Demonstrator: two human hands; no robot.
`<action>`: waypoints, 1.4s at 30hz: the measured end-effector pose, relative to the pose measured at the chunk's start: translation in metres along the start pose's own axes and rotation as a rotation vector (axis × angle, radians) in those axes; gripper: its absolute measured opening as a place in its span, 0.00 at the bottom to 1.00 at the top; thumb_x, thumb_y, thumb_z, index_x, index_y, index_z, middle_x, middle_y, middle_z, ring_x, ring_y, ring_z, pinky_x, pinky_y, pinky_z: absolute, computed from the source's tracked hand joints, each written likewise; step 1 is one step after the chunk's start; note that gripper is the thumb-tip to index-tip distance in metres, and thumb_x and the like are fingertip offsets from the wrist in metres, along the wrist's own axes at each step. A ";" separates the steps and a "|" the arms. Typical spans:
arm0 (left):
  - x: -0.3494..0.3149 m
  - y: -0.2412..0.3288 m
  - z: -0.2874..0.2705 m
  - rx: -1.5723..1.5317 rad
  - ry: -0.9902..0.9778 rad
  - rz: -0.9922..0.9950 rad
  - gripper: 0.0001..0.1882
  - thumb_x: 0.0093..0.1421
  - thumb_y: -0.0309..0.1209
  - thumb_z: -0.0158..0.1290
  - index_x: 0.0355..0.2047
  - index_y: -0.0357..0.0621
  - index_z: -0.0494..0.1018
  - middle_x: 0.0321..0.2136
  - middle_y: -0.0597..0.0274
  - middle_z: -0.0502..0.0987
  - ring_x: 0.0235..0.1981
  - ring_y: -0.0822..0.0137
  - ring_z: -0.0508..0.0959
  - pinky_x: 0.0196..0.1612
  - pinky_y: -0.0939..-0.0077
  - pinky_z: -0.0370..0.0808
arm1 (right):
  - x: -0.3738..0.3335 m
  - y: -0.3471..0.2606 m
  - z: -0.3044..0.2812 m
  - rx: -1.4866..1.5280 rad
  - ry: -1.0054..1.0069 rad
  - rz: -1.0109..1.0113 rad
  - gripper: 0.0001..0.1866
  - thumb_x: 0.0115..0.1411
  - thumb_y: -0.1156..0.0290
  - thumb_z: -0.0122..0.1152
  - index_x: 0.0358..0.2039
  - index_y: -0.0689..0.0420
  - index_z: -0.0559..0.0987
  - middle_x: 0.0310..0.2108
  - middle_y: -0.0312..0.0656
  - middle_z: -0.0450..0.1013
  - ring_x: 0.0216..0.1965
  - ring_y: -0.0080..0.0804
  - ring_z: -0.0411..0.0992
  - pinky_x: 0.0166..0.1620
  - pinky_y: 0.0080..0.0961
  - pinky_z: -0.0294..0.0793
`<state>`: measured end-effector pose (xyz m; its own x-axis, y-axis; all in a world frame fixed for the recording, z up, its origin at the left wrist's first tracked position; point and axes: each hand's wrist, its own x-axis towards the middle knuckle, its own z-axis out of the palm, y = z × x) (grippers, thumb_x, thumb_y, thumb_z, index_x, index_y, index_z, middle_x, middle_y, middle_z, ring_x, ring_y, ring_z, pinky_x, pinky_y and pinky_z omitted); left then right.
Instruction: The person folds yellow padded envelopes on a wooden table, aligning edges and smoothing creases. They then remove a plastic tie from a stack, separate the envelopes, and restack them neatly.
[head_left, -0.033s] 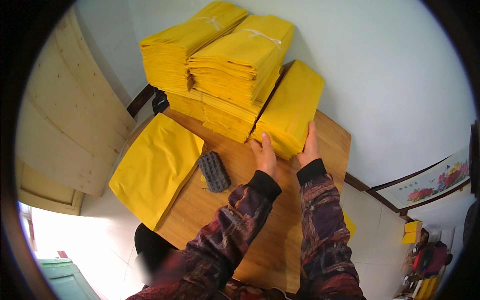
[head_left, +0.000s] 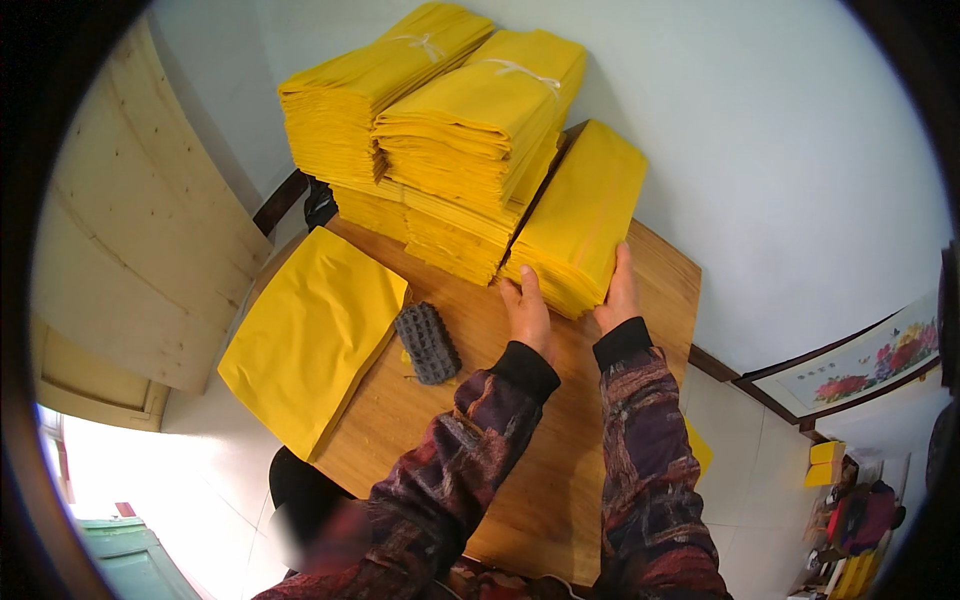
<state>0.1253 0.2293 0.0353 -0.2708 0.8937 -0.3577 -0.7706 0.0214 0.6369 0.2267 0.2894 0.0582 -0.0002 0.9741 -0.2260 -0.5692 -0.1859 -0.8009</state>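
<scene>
A tall stack of yellow paper [head_left: 585, 205] stands at the right of the piles, its near end toward me. My left hand [head_left: 527, 315] is against its near left corner, thumb up and the other fingers mostly hidden. On its near right side lies my right hand [head_left: 621, 292], thumb along the edge and the remaining fingers out of sight. Between them the two hands clasp the stack's near end. Left of my left hand, a dark grey block with a ridged, bumpy surface [head_left: 428, 343] rests on the wooden table [head_left: 530, 450].
Tied yellow bundles [head_left: 480, 110] are piled higher beside the stack, against the wall [head_left: 760, 150]. A loose, creased yellow sheet [head_left: 315, 335] covers the table's left part. A pale wooden board [head_left: 140, 200] stands at the left. A flower picture [head_left: 860, 370] is at the right.
</scene>
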 end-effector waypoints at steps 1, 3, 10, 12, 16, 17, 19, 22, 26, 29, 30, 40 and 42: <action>-0.003 0.003 -0.005 0.022 -0.025 0.001 0.40 0.66 0.50 0.39 0.66 0.41 0.35 0.66 0.53 0.44 0.65 0.61 0.50 0.64 0.69 0.47 | -0.001 0.000 -0.001 0.000 0.013 0.000 0.27 0.66 0.50 0.41 0.57 0.57 0.64 0.55 0.42 0.65 0.55 0.38 0.63 0.55 0.34 0.64; -0.007 0.007 -0.008 0.029 -0.023 -0.017 0.39 0.66 0.49 0.39 0.66 0.41 0.36 0.66 0.54 0.45 0.65 0.61 0.50 0.64 0.69 0.46 | -0.002 -0.001 -0.003 0.014 0.013 0.004 0.28 0.66 0.49 0.41 0.57 0.57 0.64 0.54 0.42 0.65 0.54 0.38 0.64 0.55 0.34 0.64; -0.029 0.026 -0.016 0.139 -0.035 0.013 0.36 0.67 0.46 0.40 0.66 0.40 0.40 0.65 0.55 0.49 0.64 0.62 0.50 0.64 0.69 0.45 | -0.015 -0.002 -0.019 0.097 0.027 -0.009 0.28 0.66 0.47 0.42 0.54 0.56 0.66 0.49 0.39 0.66 0.49 0.35 0.64 0.54 0.32 0.62; -0.034 0.027 -0.014 0.181 0.015 -0.025 0.36 0.66 0.45 0.41 0.65 0.39 0.40 0.65 0.54 0.49 0.64 0.61 0.52 0.64 0.69 0.47 | -0.016 -0.003 -0.021 0.049 0.011 -0.023 0.31 0.65 0.46 0.41 0.59 0.57 0.61 0.57 0.40 0.60 0.57 0.37 0.59 0.59 0.31 0.55; -0.030 0.024 -0.021 0.266 -0.068 0.117 0.36 0.65 0.42 0.45 0.65 0.38 0.42 0.62 0.52 0.52 0.61 0.59 0.56 0.62 0.69 0.53 | 0.004 -0.024 -0.025 -0.283 0.171 -0.090 0.32 0.66 0.47 0.38 0.64 0.53 0.54 0.62 0.41 0.55 0.62 0.36 0.53 0.62 0.33 0.51; -0.028 0.021 -0.028 0.366 -0.094 0.171 0.35 0.65 0.42 0.46 0.64 0.38 0.44 0.61 0.52 0.53 0.61 0.59 0.57 0.61 0.68 0.54 | 0.016 -0.034 -0.023 -0.482 0.132 -0.192 0.32 0.66 0.48 0.38 0.64 0.53 0.54 0.63 0.43 0.53 0.63 0.39 0.51 0.63 0.35 0.49; -0.023 0.014 -0.046 0.558 -0.138 0.318 0.34 0.64 0.42 0.47 0.63 0.38 0.48 0.59 0.52 0.56 0.60 0.59 0.58 0.60 0.68 0.56 | 0.044 -0.057 -0.019 -0.890 0.043 -0.390 0.33 0.65 0.48 0.39 0.64 0.53 0.53 0.65 0.46 0.48 0.65 0.44 0.45 0.64 0.38 0.46; -0.033 -0.005 -0.076 0.778 -0.199 0.494 0.29 0.63 0.41 0.49 0.58 0.37 0.57 0.54 0.47 0.62 0.57 0.54 0.62 0.58 0.66 0.59 | 0.082 -0.078 0.003 -1.403 -0.065 -0.581 0.33 0.64 0.49 0.41 0.64 0.53 0.54 0.67 0.49 0.43 0.67 0.51 0.39 0.65 0.43 0.43; -0.040 -0.010 -0.090 0.834 -0.295 0.527 0.26 0.62 0.39 0.49 0.55 0.35 0.61 0.52 0.44 0.65 0.55 0.51 0.64 0.58 0.65 0.60 | 0.118 -0.088 0.053 -1.747 -0.024 -0.530 0.33 0.63 0.48 0.43 0.64 0.51 0.56 0.66 0.49 0.46 0.67 0.55 0.40 0.65 0.49 0.42; -0.043 -0.001 -0.090 0.803 -0.341 0.493 0.25 0.62 0.38 0.50 0.54 0.34 0.62 0.52 0.46 0.65 0.55 0.51 0.65 0.58 0.66 0.60 | 0.128 -0.065 0.073 -1.939 -0.003 -0.407 0.33 0.62 0.44 0.41 0.64 0.45 0.56 0.67 0.44 0.45 0.67 0.54 0.39 0.63 0.57 0.41; -0.046 0.003 -0.090 0.838 -0.353 0.508 0.25 0.61 0.36 0.51 0.54 0.34 0.61 0.51 0.46 0.66 0.55 0.51 0.65 0.58 0.67 0.60 | 0.126 -0.049 0.071 -1.987 0.011 -0.386 0.33 0.62 0.43 0.40 0.64 0.45 0.56 0.67 0.43 0.45 0.67 0.53 0.39 0.63 0.57 0.41; -0.070 0.038 -0.053 1.078 -0.469 0.787 0.26 0.55 0.27 0.55 0.53 0.38 0.63 0.53 0.45 0.64 0.54 0.45 0.64 0.57 0.61 0.61 | 0.138 -0.023 0.059 -2.090 0.071 -0.487 0.30 0.62 0.44 0.38 0.60 0.45 0.61 0.65 0.43 0.50 0.66 0.53 0.44 0.61 0.61 0.43; -0.072 0.050 -0.036 1.166 -0.518 0.973 0.26 0.53 0.26 0.56 0.53 0.39 0.63 0.54 0.46 0.64 0.54 0.44 0.64 0.56 0.59 0.61 | 0.135 -0.027 0.066 -2.109 0.072 -0.427 0.30 0.62 0.44 0.38 0.60 0.45 0.62 0.64 0.42 0.52 0.65 0.52 0.46 0.60 0.60 0.45</action>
<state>0.0860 0.1502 0.0682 0.0299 0.8142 0.5798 0.4747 -0.5220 0.7086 0.1880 0.4342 0.0862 -0.1015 0.9884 0.1128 0.9931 0.1073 -0.0464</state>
